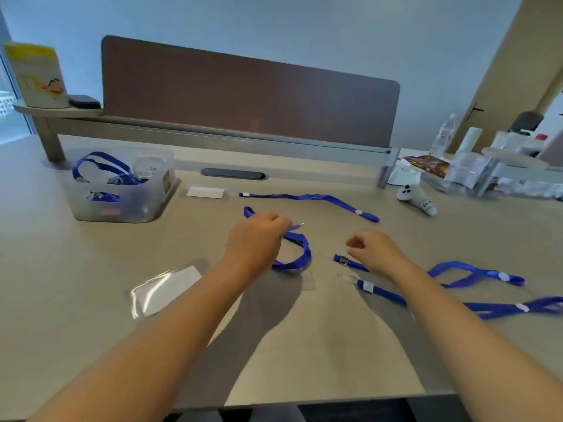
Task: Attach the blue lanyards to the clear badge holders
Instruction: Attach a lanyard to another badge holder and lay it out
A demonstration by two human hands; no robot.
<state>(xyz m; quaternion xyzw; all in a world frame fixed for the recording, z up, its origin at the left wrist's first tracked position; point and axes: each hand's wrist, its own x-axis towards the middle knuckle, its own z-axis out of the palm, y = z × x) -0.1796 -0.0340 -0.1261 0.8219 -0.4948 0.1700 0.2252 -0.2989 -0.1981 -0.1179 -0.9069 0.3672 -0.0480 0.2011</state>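
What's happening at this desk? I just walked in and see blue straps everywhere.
A person is putting blue lanyards onto clear badge holders. The left hand pinches one looped lanyard, while the right hand hovers curled over the clip end of another lanyard. One finished-looking lanyard and badge lies farther back, a loose badge holder waits at left, and a plastic bin holds more.

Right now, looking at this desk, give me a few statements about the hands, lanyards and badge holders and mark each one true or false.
1. The left hand pinches a blue lanyard. True.
2. The plastic bin is empty. False: it contains blue lanyards.
3. A clear badge holder lies left of the left forearm. True.
4. The right hand holds a water bottle. False: the bottle stands far back right.
5. A lanyard already joined to a badge holder lies beyond the hands. True.
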